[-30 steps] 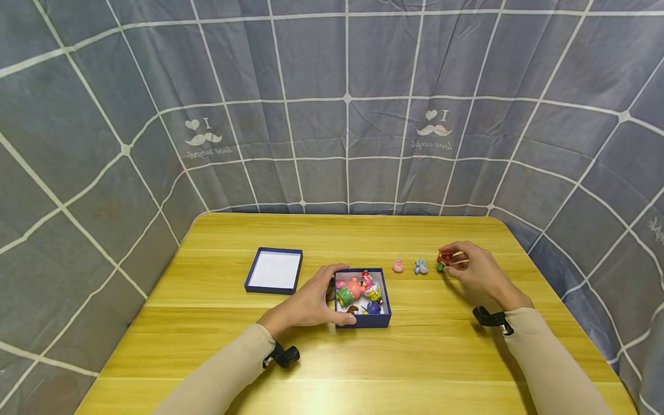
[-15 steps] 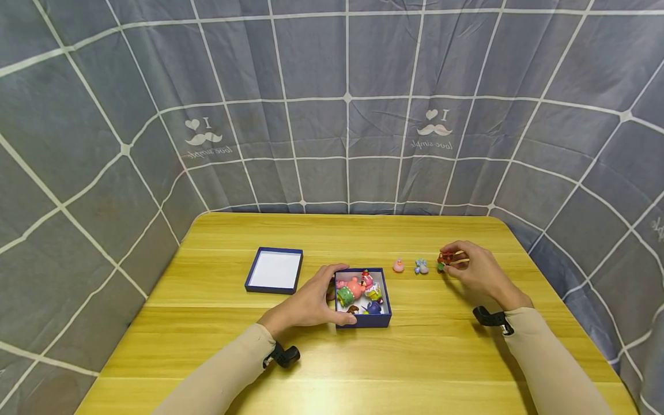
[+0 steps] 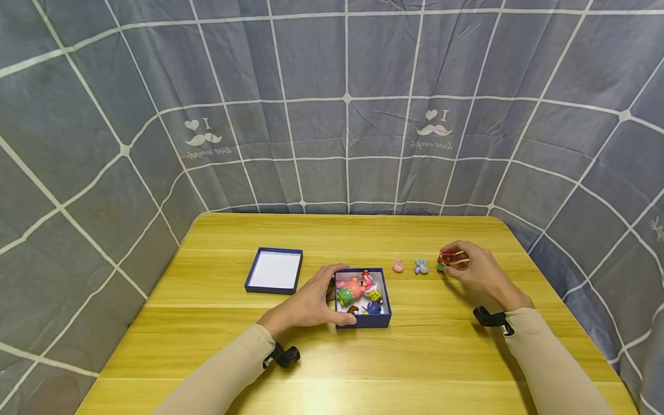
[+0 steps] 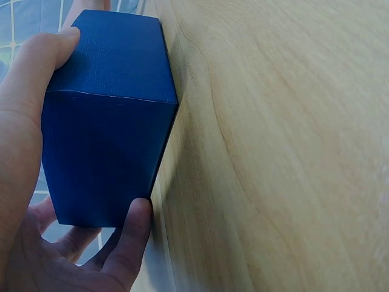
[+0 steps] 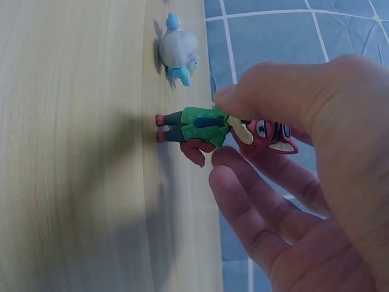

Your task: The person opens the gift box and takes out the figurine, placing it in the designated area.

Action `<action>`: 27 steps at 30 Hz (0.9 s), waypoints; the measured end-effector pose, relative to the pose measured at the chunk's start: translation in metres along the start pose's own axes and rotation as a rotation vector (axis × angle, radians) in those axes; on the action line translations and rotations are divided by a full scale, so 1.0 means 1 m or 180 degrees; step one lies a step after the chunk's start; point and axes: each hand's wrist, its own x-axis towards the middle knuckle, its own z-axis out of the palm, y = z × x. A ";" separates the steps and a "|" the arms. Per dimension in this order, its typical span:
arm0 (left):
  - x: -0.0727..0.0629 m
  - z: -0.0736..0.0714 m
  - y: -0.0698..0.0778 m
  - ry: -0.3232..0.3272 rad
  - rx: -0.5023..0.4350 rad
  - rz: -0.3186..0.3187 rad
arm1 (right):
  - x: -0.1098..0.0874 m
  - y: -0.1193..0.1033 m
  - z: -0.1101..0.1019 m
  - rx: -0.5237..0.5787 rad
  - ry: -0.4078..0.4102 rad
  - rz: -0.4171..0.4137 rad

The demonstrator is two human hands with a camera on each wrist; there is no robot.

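Observation:
In the head view my left hand grips a small blue box, thumb on the near wall and fingers round the far left side. Several toy figures lie inside, among them a large pink one with green clothing and a dark blue one. Over to the right, my right hand pinches a red fox figurine by its upper body and head. Its feet appear to touch the table, and it stands upright in a green shirt and dark tie.
A pink duck figure and a grey and light-blue figure stand in a row left of the fox. The box lid lies white side up at the left. Behind the wooden table hangs a grey checked curtain.

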 end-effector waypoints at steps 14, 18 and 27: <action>0.000 0.000 0.000 0.0011 -0.0004 0.0006 | 0.000 0.001 -0.001 -0.0051 -0.0030 0.0007; 0.000 0.000 0.000 0.0013 -0.0005 0.0002 | 0.000 0.001 -0.001 -0.0050 -0.0047 0.0006; 0.000 0.001 0.000 0.0007 -0.0027 0.0019 | -0.002 -0.001 -0.004 -0.0189 -0.0033 -0.0003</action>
